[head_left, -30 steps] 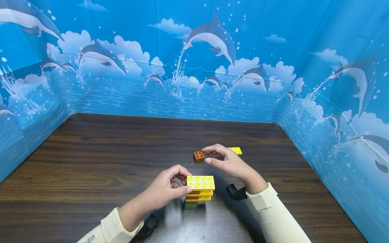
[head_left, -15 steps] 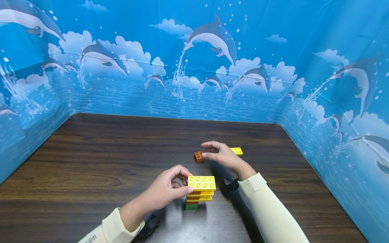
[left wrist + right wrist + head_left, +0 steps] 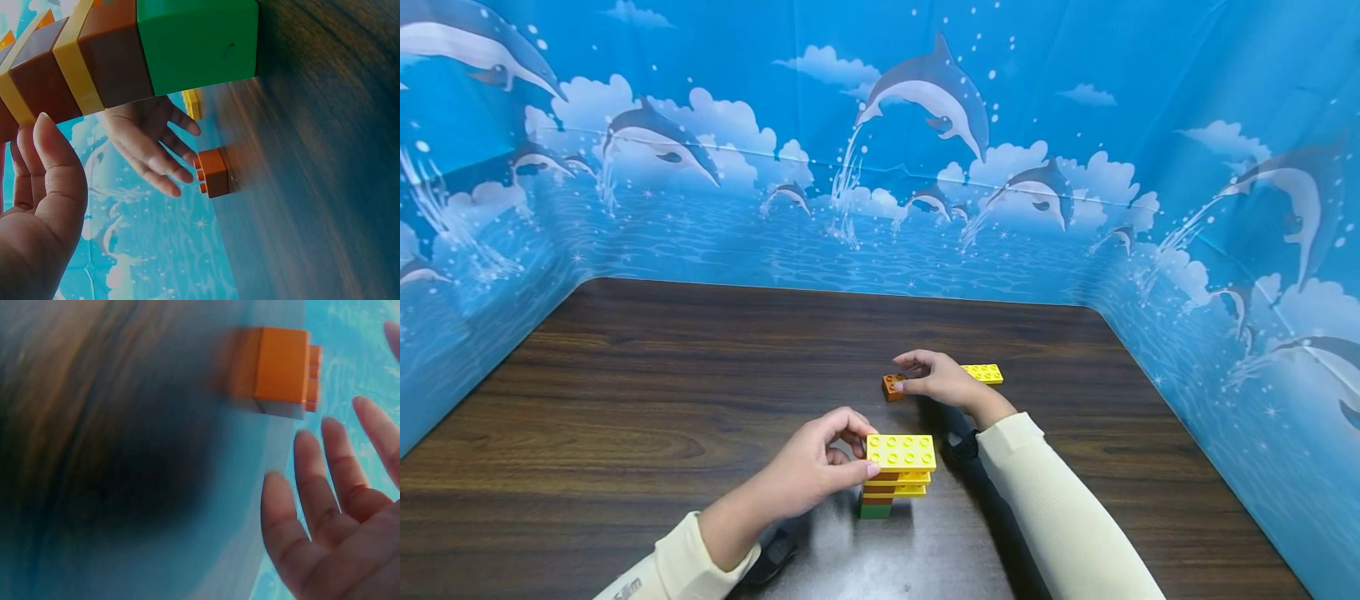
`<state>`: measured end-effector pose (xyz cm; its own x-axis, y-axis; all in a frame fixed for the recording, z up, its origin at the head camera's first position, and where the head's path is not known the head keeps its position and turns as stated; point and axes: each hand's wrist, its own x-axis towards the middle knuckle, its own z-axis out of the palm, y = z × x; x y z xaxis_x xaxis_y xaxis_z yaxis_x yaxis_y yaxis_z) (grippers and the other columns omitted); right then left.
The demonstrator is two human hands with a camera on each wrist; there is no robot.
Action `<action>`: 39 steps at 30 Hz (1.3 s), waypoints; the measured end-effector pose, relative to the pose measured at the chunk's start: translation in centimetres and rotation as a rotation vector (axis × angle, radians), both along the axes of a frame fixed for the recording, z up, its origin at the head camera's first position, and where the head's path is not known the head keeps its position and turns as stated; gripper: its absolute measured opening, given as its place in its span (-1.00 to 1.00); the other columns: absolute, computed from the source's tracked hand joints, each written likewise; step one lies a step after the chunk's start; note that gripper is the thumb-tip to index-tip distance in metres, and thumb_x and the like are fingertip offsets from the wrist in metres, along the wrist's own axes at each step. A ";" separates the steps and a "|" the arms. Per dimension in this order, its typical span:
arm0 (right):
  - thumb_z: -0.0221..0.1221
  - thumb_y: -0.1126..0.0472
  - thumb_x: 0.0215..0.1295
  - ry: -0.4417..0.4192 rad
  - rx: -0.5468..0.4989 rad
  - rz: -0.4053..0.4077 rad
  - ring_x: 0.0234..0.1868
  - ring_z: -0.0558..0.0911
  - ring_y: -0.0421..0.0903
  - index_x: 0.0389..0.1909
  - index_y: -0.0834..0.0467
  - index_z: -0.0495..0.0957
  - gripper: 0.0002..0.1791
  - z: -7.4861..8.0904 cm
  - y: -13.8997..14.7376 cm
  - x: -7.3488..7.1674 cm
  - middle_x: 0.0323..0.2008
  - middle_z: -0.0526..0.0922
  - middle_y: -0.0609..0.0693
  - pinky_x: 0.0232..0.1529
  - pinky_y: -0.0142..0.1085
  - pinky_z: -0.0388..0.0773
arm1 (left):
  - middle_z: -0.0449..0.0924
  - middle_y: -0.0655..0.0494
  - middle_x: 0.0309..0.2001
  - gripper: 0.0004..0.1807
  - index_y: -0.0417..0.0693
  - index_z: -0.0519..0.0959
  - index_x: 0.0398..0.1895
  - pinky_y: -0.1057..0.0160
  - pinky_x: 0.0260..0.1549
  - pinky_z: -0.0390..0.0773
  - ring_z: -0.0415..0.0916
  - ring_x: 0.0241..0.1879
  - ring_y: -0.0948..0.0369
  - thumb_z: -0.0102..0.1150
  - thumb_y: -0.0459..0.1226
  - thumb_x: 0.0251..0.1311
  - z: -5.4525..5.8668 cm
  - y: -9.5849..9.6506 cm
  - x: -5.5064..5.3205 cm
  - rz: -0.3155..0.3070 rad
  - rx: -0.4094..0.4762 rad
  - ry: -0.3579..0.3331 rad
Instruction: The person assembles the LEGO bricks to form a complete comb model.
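Observation:
My left hand (image 3: 808,458) holds the left end of a toy-brick tower, thumb at the front and fingers behind. The tower stands upright: a green brick (image 3: 200,47) at the bottom, then brown bricks alternating with yellow plates, and a studded yellow plate (image 3: 901,452) on top. The yellow layers jut out to the right. My right hand (image 3: 942,382) hovers by a loose brown brick (image 3: 889,390), thumb overlapping it in the head view. In the right wrist view those fingers are spread, with nothing between them, and the brown brick (image 3: 282,365) sits just beyond the fingertips.
Behind the right hand lies a loose yellow plate (image 3: 987,373), partly hidden by it. The dark wooden table (image 3: 662,400) is bordered at the back and sides by a blue dolphin-print curtain (image 3: 737,242). Black wrist bands (image 3: 775,554) sit under both sleeves.
My right hand has shifted slightly left and lower, its thumb now over the loose brown brick in the head view. The left hand keeps its hold on the tower.

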<state>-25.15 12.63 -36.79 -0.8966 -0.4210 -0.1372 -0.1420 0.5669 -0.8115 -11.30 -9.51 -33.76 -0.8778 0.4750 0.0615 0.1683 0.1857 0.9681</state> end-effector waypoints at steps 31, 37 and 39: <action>0.27 0.33 0.23 0.096 0.292 -0.004 0.00 0.50 0.01 0.04 0.12 0.59 -0.66 -0.4 -1.6 -0.5 0.09 0.49 0.08 0.07 -0.08 0.47 | 0.48 -0.03 -0.18 -0.69 -0.30 0.46 -0.08 0.32 -0.40 0.49 0.41 -0.21 0.09 0.25 -0.32 0.16 0.2 0.1 0.0 -0.001 0.003 -0.012; 0.29 0.31 0.21 0.188 0.324 0.000 -0.05 0.51 -0.01 0.03 0.12 0.58 -0.66 0.3 -1.5 -0.1 -0.01 0.50 0.05 0.01 -0.11 0.50 | 0.48 -0.03 -0.18 -0.69 -0.30 0.47 -0.09 0.32 -0.39 0.50 0.41 -0.21 0.09 0.25 -0.32 0.16 0.1 0.0 0.0 0.001 0.009 -0.021; 0.29 0.30 0.21 0.227 0.331 0.005 -0.07 0.51 -0.02 0.04 0.14 0.57 -0.65 0.5 -1.4 0.0 -0.03 0.50 0.04 0.00 -0.11 0.50 | 0.48 -0.02 -0.19 -0.69 -0.30 0.47 -0.09 0.32 -0.40 0.50 0.41 -0.21 0.09 0.25 -0.33 0.16 0.1 0.0 0.0 0.001 0.010 -0.022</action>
